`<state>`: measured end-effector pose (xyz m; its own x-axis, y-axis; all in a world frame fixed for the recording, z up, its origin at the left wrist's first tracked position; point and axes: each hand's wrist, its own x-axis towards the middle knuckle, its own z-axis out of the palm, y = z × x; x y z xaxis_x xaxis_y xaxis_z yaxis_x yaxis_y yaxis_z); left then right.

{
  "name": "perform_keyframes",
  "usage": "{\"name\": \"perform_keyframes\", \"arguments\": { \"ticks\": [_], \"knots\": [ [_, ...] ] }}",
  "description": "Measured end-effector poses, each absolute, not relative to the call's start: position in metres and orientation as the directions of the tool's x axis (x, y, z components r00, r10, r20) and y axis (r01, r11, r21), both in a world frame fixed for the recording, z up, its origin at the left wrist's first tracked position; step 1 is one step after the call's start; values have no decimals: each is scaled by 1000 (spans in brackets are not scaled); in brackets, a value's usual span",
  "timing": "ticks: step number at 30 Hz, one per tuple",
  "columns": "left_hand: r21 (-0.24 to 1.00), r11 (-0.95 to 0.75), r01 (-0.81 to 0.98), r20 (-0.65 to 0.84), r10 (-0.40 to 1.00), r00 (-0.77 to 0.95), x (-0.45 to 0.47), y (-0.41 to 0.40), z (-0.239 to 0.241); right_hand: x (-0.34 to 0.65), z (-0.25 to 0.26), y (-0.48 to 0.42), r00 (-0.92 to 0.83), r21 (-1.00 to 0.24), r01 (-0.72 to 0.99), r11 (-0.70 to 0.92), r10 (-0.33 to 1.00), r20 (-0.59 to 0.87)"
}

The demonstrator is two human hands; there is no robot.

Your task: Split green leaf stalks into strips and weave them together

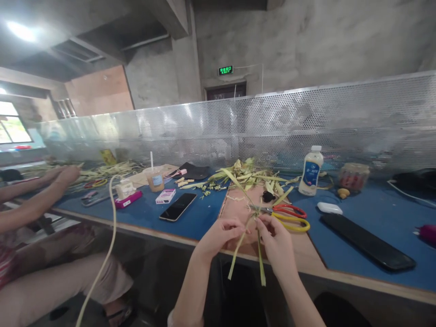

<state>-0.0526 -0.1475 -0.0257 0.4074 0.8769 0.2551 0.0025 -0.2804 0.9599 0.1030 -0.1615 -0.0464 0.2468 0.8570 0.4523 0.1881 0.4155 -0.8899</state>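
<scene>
My left hand (pixel 226 232) and my right hand (pixel 275 234) meet over the front edge of the table, fingers pinched around narrow green leaf strips (pixel 261 263). Two strip ends hang down below my fingers, and thinner ends poke out above at the crossing. Where exactly each fingertip grips is partly hidden. Just behind my right hand lie scissors (pixel 289 217) with one red and one yellow handle, blades toward the strips. A tan board (pixel 235 209) is under my hands. Beyond it rests a pile of pale green leaves (pixel 250 175), with a small black object (pixel 268 196) in front.
To the right are a milk-coloured bottle (pixel 310 172), a jar (pixel 354 177), a white case (pixel 329 208) and a long black case (pixel 368 240). On the left lie a phone (pixel 178 207), a drink cup (pixel 156 180) and tissues (pixel 128 199). A co-worker's arms (pixel 41 200) reach in at far left.
</scene>
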Motion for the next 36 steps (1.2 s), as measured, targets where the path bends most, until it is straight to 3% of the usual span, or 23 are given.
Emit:
{"name": "perform_keyframes", "arguments": {
  "ticks": [6,12,15,21,27,36],
  "knots": [
    [983,-179,44,132,848,513,-53,-149,-26,101,-49,-162,115,-958,-52,281,955,274],
    [984,-105,-147,157,897,413,-47,-147,-30,98,-46,-161,6,-958,-118,260,965,261],
    [982,-115,-152,168,899,404,-45,-146,-30,98,-46,-160,-22,-957,-123,263,963,268],
    [976,-190,-108,216,906,365,-45,-143,-32,100,-48,-163,44,-959,-56,277,960,275],
    [966,-247,-75,257,904,343,-43,-146,-28,102,-48,-163,-11,-952,-105,288,957,291],
    [957,-290,-19,282,908,310,-45,-142,-32,108,-59,-155,5,-873,218,436,894,448]
  ]
}}
